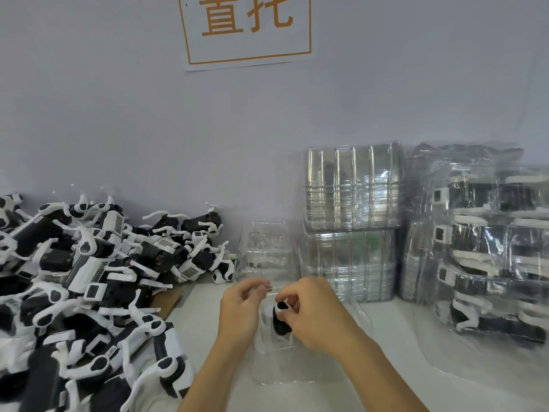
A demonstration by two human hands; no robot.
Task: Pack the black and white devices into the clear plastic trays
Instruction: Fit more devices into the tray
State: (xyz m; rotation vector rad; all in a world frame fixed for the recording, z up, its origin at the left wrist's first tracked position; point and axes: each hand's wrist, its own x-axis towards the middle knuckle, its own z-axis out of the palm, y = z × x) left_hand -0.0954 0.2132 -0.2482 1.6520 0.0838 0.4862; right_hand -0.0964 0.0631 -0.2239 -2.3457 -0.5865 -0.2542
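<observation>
Currently both hands, left (240, 310) and right (312, 313), grip one device (280, 321) over the open tray (282, 367); left of it, a large unpacked pile (83, 281) remains.

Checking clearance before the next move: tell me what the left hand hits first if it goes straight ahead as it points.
Probably the empty clear tray standing just beyond the left hand; depth is uncertain.
</observation>
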